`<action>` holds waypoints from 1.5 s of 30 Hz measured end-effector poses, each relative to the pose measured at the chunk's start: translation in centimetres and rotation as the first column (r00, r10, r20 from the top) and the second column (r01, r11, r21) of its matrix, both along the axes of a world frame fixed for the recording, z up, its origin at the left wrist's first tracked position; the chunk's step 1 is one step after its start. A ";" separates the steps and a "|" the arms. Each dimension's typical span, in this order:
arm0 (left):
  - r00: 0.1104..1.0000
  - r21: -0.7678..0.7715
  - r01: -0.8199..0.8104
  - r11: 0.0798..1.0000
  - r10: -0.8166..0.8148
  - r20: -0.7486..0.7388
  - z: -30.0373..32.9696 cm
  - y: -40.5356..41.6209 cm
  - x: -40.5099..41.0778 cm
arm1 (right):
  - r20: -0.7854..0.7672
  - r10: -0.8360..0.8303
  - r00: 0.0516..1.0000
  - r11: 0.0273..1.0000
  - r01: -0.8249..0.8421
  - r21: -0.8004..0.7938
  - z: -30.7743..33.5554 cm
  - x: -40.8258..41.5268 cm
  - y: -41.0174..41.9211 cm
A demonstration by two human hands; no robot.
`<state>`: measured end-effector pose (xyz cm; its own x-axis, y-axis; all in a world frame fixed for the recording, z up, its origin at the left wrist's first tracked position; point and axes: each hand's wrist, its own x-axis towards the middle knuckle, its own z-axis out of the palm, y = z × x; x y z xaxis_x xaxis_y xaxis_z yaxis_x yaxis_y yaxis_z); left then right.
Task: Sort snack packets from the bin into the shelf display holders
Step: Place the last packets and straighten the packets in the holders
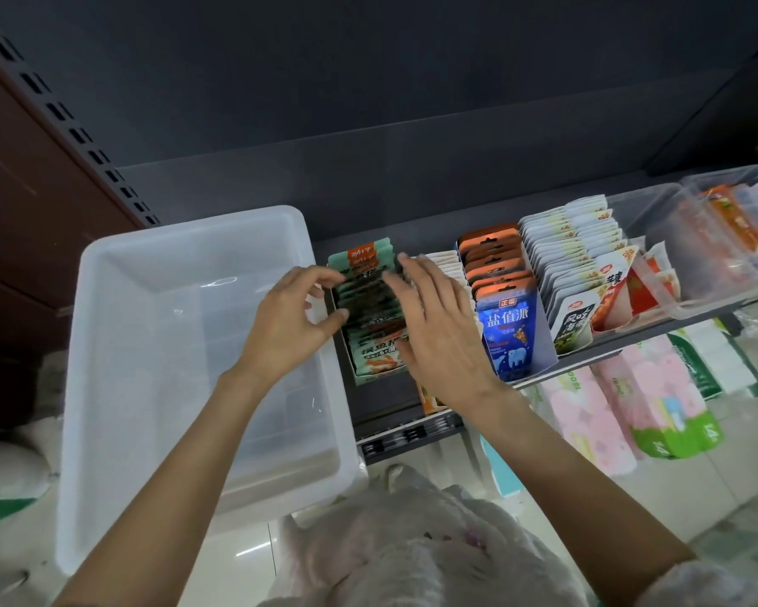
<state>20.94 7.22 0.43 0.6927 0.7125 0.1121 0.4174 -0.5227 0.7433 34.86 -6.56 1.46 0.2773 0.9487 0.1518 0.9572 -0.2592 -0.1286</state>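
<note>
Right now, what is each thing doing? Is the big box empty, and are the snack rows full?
White bin: looks empty.
Green packets: standing in a row in their holder, both hands on them.
Left hand: fingers curled, pinching the green packets.
Right hand: fingers straight, pressing the row.
Blue-and-orange packets: upright, holder full.
White packets: upright, tightly packed.

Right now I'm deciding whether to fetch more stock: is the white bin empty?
Empty: the white bin's translucent floor shows bare, with no packets inside.
</note>
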 end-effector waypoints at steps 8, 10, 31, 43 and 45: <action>0.920 -0.484 -0.090 0.870 0.258 0.294 1.6 -2.9 2.2 | -0.065 -0.086 0.994 0.995 0.082 -0.054 -1.4 -1.5 0.8; 0.900 -0.594 -0.057 0.803 0.299 0.318 1.4 -3.7 3.5 | -0.115 -0.035 0.993 0.999 0.032 -0.027 -1.3 -0.9 0.9; 0.974 -0.223 0.010 0.975 0.041 0.224 2.0 -3.1 -0.6 | -0.422 -0.027 0.906 0.948 0.157 0.278 0.2 2.1 -5.8; 0.829 0.440 0.552 0.708 -0.411 -0.378 0.8 -0.8 1.8 | -0.205 0.138 0.969 0.979 -0.102 0.179 -1.6 0.7 -5.2; 0.802 0.478 0.596 0.646 -0.443 -0.401 0.5 -1.0 2.2 | -0.187 0.155 0.970 0.969 -0.112 0.219 -1.9 0.9 -5.2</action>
